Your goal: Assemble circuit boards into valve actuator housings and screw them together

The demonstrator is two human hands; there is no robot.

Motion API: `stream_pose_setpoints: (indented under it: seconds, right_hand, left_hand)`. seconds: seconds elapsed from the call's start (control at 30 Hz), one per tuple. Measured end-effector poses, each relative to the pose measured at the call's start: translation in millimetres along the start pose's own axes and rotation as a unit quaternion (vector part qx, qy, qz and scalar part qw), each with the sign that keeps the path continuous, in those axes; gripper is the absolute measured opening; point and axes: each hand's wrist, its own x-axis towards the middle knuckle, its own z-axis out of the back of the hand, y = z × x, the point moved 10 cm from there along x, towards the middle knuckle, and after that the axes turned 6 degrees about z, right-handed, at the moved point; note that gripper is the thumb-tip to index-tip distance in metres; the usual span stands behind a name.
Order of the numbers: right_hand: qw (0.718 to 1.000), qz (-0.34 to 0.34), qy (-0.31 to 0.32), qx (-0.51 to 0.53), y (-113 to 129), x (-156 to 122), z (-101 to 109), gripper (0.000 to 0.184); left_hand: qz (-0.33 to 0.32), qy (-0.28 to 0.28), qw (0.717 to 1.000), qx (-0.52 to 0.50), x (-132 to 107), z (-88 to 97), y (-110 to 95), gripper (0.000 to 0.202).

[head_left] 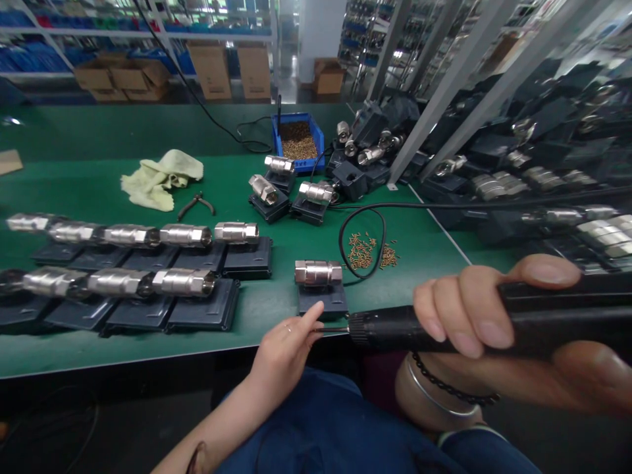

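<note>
Right hand (474, 309) wraps around a thick black cylindrical power screwdriver (385, 327), fingers and thumb clamped on its body; the tool lies roughly level, pointing left. Its thin dark metal bit (336, 330) reaches the fingertips of the left hand (289, 349). Left fingers gather close about the bit's end; cannot tell whether they pinch the bit or something small at its tip. Just beyond them, near the bench's front edge, sits a single dark grey plastic box (320, 297) with a silver metal fitting (318, 272) lying across its top; an index finger overlaps the box in view, contact uncertain. Right of the box, loose brass-coloured screws (362, 251) lie in two small patches on the green tabletop (281, 306), a black cable (419, 205) looping around part of them. To the left, two rows of similar box-and-fitting units (202, 306). Farther back: a pale yellow crumpled cloth (162, 178), dark-handled pliers (197, 205) just beside it, three more units grouped before a blue plastic bin (303, 164) of small brass-coloured pieces.
</note>
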Motion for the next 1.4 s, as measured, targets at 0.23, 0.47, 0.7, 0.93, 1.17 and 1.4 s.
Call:
stream_pose_setpoints:
  seconds: [0.23, 0.47, 0.7, 0.93, 1.17, 1.4]
  right_hand:
    - [1.0, 0.008, 0.024, 0.005, 2, 4, -2, 0.025]
    - [0.992, 0.06, -0.053, -0.098, 13, 32, 29, 0.021]
    - [0.984, 0.048, -0.03, -0.17, -36, 56, 43, 0.02]
    - [0.983, 0.022, -0.003, -0.184, -56, 61, 36, 0.021]
    - [0.974, -0.029, -0.008, -0.223, -79, 72, 39, 0.023]
    - [0.98, -0.082, 0.022, -0.182, -97, 79, 28, 0.035]
  left_hand:
    - [-0.028, 0.051, 0.997, 0.046, -1, -9.7, -3, 0.046]
    - [0.233, 0.011, 0.972, 0.015, 5, -4.5, 90, 0.034]
    - [0.286, 0.115, 0.944, -0.115, 16, -48.5, 110, 0.071]
    - [0.296, 0.102, 0.943, -0.114, 16, -46.6, 113, 0.07]
    - [0.304, 0.106, 0.939, -0.119, 13, -49.7, 117, 0.069]
    - [0.293, 0.104, 0.942, -0.123, 14, -49.6, 115, 0.071]
